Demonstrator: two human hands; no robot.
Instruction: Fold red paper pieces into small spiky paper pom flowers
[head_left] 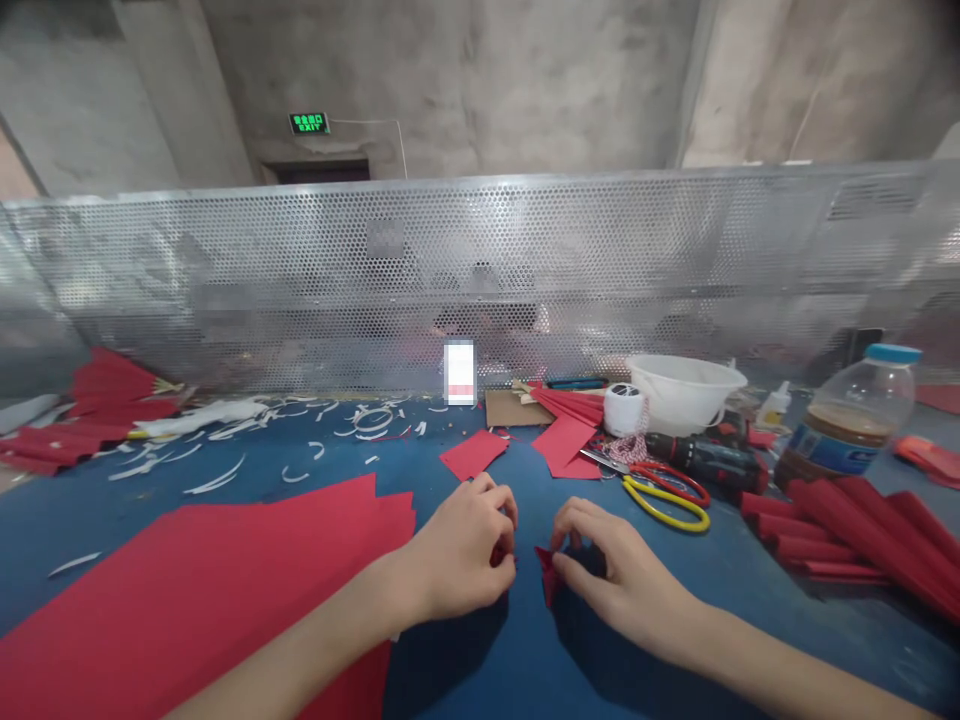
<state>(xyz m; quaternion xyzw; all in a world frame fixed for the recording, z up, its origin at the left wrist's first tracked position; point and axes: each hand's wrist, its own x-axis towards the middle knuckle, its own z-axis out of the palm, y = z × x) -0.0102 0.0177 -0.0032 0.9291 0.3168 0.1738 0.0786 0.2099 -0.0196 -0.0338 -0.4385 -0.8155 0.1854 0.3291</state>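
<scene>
My right hand (626,580) pinches a small piece of folded red paper (548,577) between thumb and fingers, low over the blue tabletop. Facing it across a narrow gap, my left hand (466,548) has its fingers curled towards the thumb. A trace of red shows at those fingertips, but the hand hides what it is. Under my left forearm lies a large stack of red paper sheets (225,580). Just beyond my left hand is a small red paper square (474,455). Scissors with red and yellow handles (667,502) rest beyond my right hand.
A perforated metal panel (300,290) closes off the table's back. White paper scraps (217,475) litter the left. To the right stand a string spool (624,410), a white bucket (686,395), a power drill (705,455), a bottle (847,425) and red paper rolls (862,530).
</scene>
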